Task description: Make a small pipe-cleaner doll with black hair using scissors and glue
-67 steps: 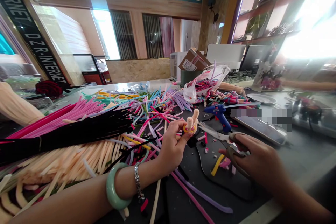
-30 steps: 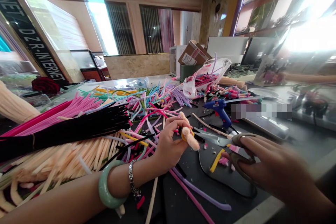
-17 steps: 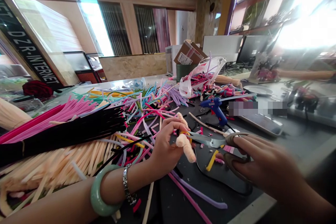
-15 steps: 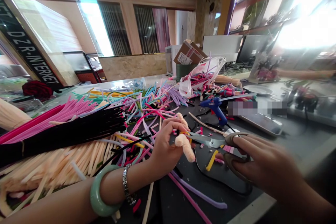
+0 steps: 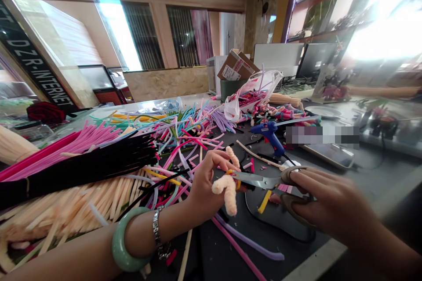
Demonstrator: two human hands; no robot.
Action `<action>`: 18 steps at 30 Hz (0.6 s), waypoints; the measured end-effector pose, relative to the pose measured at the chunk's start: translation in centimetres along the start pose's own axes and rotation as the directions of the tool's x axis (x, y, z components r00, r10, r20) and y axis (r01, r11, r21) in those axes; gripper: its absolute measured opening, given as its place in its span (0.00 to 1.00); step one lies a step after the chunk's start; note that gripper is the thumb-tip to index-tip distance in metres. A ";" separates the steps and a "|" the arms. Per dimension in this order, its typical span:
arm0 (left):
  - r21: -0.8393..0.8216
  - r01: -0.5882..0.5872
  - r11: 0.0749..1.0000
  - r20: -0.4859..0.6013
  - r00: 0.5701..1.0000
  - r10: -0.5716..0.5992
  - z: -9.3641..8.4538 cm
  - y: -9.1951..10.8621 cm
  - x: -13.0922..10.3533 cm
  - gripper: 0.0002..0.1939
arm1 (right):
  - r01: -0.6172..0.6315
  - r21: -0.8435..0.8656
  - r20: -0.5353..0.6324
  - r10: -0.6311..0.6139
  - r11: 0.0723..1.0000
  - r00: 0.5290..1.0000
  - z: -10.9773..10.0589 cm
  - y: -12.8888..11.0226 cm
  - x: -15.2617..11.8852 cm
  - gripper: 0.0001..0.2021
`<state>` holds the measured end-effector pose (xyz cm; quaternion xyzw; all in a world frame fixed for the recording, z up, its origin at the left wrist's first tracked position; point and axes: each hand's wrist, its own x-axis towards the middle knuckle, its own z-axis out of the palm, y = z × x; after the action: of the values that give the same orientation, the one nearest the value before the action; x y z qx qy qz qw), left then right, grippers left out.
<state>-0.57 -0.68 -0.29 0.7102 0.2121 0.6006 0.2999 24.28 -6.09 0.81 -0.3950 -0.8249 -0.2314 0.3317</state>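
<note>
My left hand (image 5: 209, 182) pinches a small figure made of bent, fuzzy peach pipe cleaners (image 5: 230, 195), with a bit of yellow and something dark at its middle. Its far side is hidden by my fingers. In my right hand (image 5: 329, 197) is a pair of scissors (image 5: 260, 180), thumb and fingers through the handles. The blades point left and reach the yellow part of the figure; whether they are parted there I cannot make out. A yellow pipe cleaner scrap (image 5: 264, 202) lies on the dark table just below the blades.
A blue glue gun (image 5: 271, 136) lies behind my hands, its cable looping across the table. Left are bundles of black (image 5: 89, 164), pink (image 5: 75, 145) and peach pipe cleaners (image 5: 85, 202). A phone (image 5: 332, 153) lies right; a plastic bag (image 5: 253, 92) and cardboard box (image 5: 238, 66) stand behind.
The peach figure has turned in my left hand, its lower piece now hanging further left and lower. The scissors stay close to its middle, where yellow and dark parts now show more.
</note>
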 end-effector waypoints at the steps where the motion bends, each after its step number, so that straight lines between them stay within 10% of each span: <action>1: -0.010 -0.001 1.000 -0.001 1.000 0.001 0.0 0.0 0.0 0.16 | 0.004 0.001 -0.005 -0.004 1.000 1.000 0.0 0.0 0.0 0.08; 18: -0.036 -0.039 0.999 -0.016 0.999 0.039 0.2 0.4 -0.1 0.15 | -0.094 0.109 0.099 0.083 0.990 0.992 0.9 0.3 -0.6 0.03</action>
<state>-0.46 -1.11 -0.10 0.7043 0.1896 0.6153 0.2991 24.48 -5.63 -0.13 -0.4221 -0.8331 -0.1502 0.3244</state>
